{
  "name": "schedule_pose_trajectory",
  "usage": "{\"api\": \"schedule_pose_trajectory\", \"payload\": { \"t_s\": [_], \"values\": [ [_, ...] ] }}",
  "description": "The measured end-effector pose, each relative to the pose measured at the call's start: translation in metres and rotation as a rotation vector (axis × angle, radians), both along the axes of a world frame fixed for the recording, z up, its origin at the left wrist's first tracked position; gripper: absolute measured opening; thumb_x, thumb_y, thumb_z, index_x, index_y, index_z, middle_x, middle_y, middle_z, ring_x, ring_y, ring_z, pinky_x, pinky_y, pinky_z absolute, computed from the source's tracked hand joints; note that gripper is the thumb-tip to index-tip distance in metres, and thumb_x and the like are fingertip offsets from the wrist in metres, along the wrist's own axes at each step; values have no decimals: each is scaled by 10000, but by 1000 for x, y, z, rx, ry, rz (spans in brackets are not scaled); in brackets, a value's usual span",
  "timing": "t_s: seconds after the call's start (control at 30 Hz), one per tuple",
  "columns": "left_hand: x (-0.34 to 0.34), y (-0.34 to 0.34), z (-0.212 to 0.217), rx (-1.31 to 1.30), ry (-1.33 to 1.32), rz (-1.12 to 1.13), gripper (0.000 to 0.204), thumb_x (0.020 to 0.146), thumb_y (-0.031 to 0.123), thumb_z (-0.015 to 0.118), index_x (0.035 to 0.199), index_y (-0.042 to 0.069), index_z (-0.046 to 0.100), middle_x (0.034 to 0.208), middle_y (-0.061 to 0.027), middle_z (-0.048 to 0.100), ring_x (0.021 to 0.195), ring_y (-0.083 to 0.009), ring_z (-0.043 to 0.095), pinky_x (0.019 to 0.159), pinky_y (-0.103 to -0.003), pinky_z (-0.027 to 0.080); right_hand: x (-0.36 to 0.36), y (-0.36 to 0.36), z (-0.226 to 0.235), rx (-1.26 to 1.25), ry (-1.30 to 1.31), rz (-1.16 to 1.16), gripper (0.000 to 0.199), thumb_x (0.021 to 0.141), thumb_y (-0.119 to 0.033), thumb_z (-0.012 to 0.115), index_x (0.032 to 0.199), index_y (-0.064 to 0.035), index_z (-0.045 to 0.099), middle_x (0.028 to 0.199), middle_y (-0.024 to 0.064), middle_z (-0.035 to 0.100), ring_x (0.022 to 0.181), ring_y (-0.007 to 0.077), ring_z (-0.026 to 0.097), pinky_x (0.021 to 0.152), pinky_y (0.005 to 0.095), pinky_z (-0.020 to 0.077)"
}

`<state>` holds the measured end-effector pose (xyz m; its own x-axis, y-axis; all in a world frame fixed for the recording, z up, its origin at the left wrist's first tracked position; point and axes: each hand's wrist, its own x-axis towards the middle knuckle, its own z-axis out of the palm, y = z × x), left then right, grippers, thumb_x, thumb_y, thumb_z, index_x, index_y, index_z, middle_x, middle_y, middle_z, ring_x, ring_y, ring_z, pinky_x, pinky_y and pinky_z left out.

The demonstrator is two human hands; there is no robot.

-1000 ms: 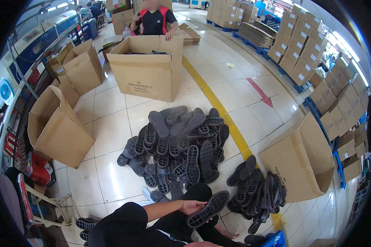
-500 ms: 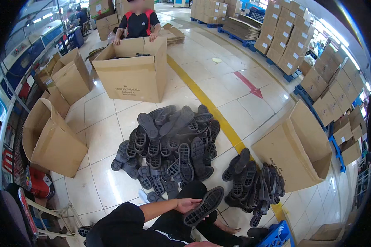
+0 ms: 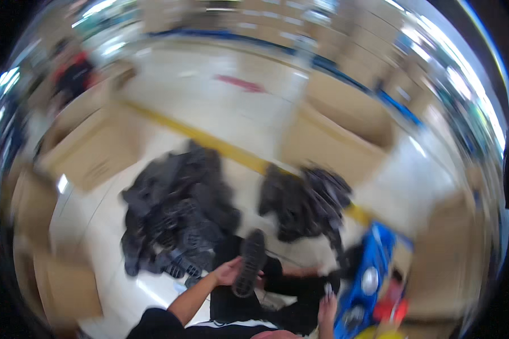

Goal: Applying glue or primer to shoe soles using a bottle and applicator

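A black shoe sole [image 3: 250, 263] with a gridded face is upright above my lap, and my left hand [image 3: 228, 272] is closed on its left edge. My right hand [image 3: 326, 311] is off to the right, beside a blue plastic crate [image 3: 377, 248]. Its fingers look closed round a small shiny piece, too blurred to name. In front of my legs lies a big heap of dark soles [image 3: 178, 206]. A smaller pile of soles [image 3: 300, 200] rests to its right, by the yellow floor line.
An open carton [image 3: 336, 135] stands beyond the smaller pile. Another carton [image 3: 96, 150] is at the far left, with a person [image 3: 73, 73] behind it. Red and yellow items [image 3: 390, 308] sit near the blue crate. Boxes on blue pallets line the back.
The view has swung to the right and is blurred. My right hand has moved from near the sole to beside the blue crate. My left hand still holds the sole, now more upright.
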<state>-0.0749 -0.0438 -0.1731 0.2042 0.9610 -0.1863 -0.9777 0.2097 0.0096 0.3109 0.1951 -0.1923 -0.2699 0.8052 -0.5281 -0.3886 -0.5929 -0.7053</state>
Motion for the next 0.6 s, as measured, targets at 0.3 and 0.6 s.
{"api": "schedule_pose_trajectory", "payload": {
  "t_s": [0.3, 0.6],
  "values": [
    [20, 41, -9, -205, -23, 6, 675, 965, 556, 395, 1479, 120, 349, 1451, -202, 428, 1282, -385, 468, 1071, -572, 340, 21, 9, 4, 5, 37, -184, 106, 935, -187, 638, 982, -92, 643, 885, 39, 654, 815, 161, 652, 742, 349, 570],
    [-43, 146, -111, 168, 869, -79, 581, 952, 507, 471, 1418, 161, 453, 1363, -155, 530, 1225, -317, 530, 1032, -531, 407, 10, -9, 10, -32, 190, -112, 117, 958, -186, 606, 934, -71, 604, 825, 49, 649, 760, 151, 655, 719, 290, 569]
  ]
}}
